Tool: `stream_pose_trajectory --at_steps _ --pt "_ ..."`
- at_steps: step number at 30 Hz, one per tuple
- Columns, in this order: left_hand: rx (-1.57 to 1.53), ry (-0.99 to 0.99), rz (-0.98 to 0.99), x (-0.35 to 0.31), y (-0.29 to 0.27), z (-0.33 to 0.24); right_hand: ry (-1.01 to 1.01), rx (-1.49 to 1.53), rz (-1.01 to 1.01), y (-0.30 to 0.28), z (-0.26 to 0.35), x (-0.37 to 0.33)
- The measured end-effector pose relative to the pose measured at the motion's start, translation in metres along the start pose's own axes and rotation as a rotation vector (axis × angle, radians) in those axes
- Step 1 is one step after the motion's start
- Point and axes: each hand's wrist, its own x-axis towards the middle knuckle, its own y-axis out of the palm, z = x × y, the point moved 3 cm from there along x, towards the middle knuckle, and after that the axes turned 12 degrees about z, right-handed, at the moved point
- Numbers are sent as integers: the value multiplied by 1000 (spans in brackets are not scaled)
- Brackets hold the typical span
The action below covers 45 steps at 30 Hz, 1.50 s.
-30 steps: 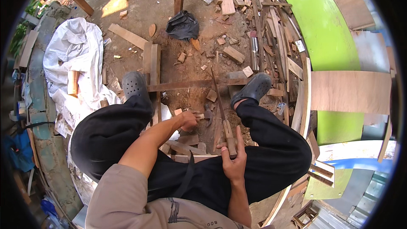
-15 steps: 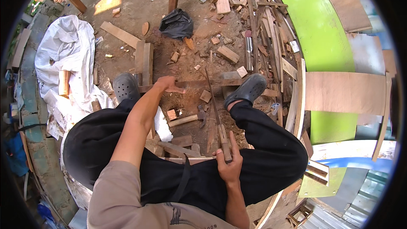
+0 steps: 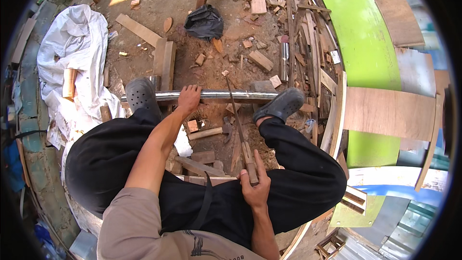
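A long narrow wooden strip with a shiny silvery upper face lies crosswise between my feet. My left hand is closed over it left of its middle, the fingers over its far edge. In my right hand, above my right thigh, is a handsaw, held by its wooden handle with the forefinger stretched along it. Its thin blade points away from me and passes across the strip in the picture; I cannot tell whether they touch. My grey clogs are near the strip's two ends.
A hammer lies between my legs among wood offcuts. Ahead are a black plastic bag and loose blocks. Scrap wood and a green panel flank the right side; a white sheet lies to the left.
The strip has turned from its brown side to its silvery face. My left hand has moved from gripping around it to lying over its top. The saw stays in my right hand.
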Motion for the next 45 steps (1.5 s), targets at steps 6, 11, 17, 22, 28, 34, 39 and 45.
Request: stream_pose_trajectory --at_steps 6,11,17,22,28,34,39,45 --pt "10 61 24 8 -7 -7 -35 -15 16 3 1 2" --pt "-41 57 149 19 -7 -2 -6 15 17 2 -7 5" --pt "-102 32 269 25 -15 -4 107 121 -29 4 -3 5" --pt "-132 23 329 25 -22 -1 119 59 25 12 20 18" --pt "-116 18 345 28 -24 -1 -101 -141 -18 23 20 34" --pt "-144 26 348 28 -30 -4 31 -101 30 26 28 39" --pt "-158 15 331 25 -28 2 87 -103 52 26 36 40" --pt "-175 11 345 28 -27 0 147 0 71 45 36 84"
